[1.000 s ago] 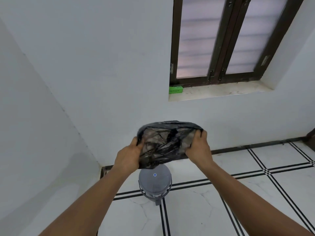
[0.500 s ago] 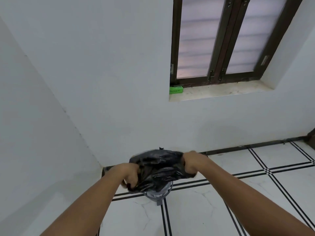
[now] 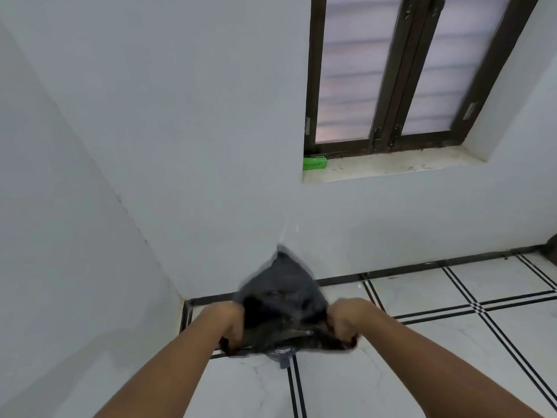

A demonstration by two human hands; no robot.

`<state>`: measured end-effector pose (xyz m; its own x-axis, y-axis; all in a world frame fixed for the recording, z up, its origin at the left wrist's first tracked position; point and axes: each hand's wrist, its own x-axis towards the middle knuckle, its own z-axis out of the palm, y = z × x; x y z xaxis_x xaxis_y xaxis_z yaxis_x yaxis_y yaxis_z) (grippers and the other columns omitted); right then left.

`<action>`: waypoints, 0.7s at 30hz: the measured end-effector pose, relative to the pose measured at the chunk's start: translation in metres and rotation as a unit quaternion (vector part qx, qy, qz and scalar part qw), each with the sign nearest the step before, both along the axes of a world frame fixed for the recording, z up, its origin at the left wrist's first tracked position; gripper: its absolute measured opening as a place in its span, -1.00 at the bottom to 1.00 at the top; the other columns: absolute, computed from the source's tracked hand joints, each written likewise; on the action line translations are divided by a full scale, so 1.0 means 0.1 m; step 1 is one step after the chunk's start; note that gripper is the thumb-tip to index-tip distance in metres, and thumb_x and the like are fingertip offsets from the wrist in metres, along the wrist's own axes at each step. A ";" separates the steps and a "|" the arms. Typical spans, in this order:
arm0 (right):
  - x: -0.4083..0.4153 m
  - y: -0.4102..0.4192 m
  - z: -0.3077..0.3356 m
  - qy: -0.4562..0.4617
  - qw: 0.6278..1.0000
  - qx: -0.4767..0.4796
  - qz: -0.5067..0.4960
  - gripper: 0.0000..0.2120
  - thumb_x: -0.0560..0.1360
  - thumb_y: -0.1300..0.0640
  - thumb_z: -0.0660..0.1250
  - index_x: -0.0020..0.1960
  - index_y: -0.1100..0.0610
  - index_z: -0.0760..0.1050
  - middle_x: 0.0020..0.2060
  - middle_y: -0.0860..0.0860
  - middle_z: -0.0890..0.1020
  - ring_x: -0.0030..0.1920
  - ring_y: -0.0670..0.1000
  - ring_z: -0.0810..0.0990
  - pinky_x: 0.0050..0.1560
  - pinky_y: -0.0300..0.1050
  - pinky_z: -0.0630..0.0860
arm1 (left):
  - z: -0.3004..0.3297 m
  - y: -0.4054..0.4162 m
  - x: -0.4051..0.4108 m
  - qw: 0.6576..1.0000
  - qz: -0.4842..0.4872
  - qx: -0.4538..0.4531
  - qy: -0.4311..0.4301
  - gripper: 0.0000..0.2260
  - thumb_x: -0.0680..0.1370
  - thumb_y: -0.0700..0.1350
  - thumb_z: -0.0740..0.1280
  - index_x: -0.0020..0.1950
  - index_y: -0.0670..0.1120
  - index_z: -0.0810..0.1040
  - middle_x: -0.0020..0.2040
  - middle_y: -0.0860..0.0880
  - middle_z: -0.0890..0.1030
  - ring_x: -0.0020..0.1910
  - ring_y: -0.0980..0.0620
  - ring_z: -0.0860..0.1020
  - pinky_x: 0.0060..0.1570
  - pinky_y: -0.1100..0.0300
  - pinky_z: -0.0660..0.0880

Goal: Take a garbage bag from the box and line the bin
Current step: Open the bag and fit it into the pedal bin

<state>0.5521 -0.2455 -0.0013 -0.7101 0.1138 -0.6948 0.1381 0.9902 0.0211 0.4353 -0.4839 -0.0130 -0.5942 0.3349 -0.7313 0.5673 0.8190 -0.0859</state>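
Note:
A black garbage bag [image 3: 281, 292] is stretched between my two hands and billows upward into a blurred peak. My left hand [image 3: 230, 322] grips its left edge and my right hand [image 3: 343, 321] grips its right edge, both low over the floor. The grey bin [image 3: 283, 356] stands directly beneath the bag; only a small part of its lower body shows under the plastic. The green box [image 3: 314, 162] of bags lies at the left end of the window sill.
White walls meet in a corner at the left. A dark-framed window [image 3: 401, 73] sits above the stone sill [image 3: 391, 167]. The floor [image 3: 452, 342] is white tile with black stripe lines and a dark skirting along the wall.
Both hands have dropped from chest height down toward the bin, pulling the bag's mouth low; the bag has puffed up with air and now covers nearly the whole bin.

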 end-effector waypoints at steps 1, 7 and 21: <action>0.03 -0.01 -0.01 -0.090 0.995 -0.024 -0.023 -0.65 0.49 0.22 0.38 0.26 0.25 0.58 0.13 0.19 0.66 0.05 0.17 0.69 0.08 -0.04 0.63 | 0.00 0.00 0.01 0.995 0.030 -0.039 -0.091 -0.78 0.48 -0.13 0.44 0.12 -0.11 0.63 0.00 -0.09 0.64 -0.14 -0.08 0.61 -0.05 0.07 0.64; -0.20 0.05 0.01 0.377 0.897 -0.120 -0.197 -0.53 0.46 0.23 0.28 0.37 0.13 0.46 0.36 0.10 0.49 0.15 0.17 0.62 0.12 0.04 0.61 | 0.15 0.13 -0.08 0.901 0.210 0.306 0.226 -0.54 0.47 -0.10 0.38 0.34 -0.12 0.40 0.38 -0.14 0.40 -0.03 -0.22 0.65 -0.18 0.03 0.52; -0.04 0.01 -0.17 0.049 0.984 -0.120 -0.124 -0.64 0.37 0.21 0.32 0.13 0.09 0.68 0.04 0.10 0.70 -0.05 0.13 0.68 0.00 -0.10 0.64 | -0.14 -0.15 0.03 0.994 0.099 0.053 0.006 -0.57 0.45 -0.11 0.47 0.32 -0.10 0.55 0.17 -0.08 0.62 0.00 -0.03 0.62 0.07 0.11 0.62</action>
